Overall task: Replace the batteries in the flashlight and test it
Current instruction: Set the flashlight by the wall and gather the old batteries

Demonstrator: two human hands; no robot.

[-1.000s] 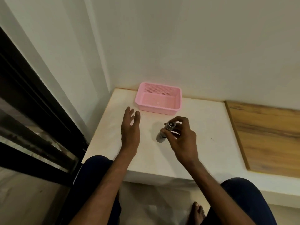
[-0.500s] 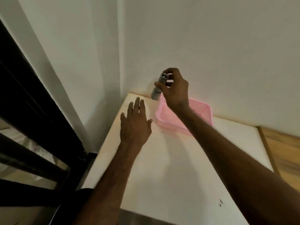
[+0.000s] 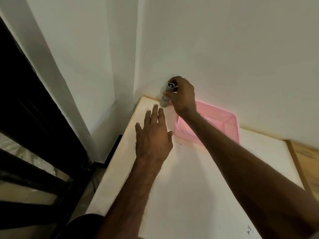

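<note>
A small grey metal flashlight (image 3: 166,97) is held nearly upright at the far left corner of the white table (image 3: 189,178), its lower end close to the tabletop by the wall. My right hand (image 3: 182,95) is shut on its upper part, arm stretched out over the table. The upper end of the flashlight faces the camera. My left hand (image 3: 153,135) lies flat on the table just in front of the flashlight, fingers spread, holding nothing. No loose batteries are in sight.
A pink perforated plastic basket (image 3: 229,125) stands against the back wall, right of the flashlight, partly behind my right forearm. A wooden surface (image 3: 307,163) adjoins the table on the right. A dark window frame (image 3: 25,118) fills the left side.
My right hand has lowered the flashlight from in front of the wall down to the table's far corner. The left hand stays flat on the table.
</note>
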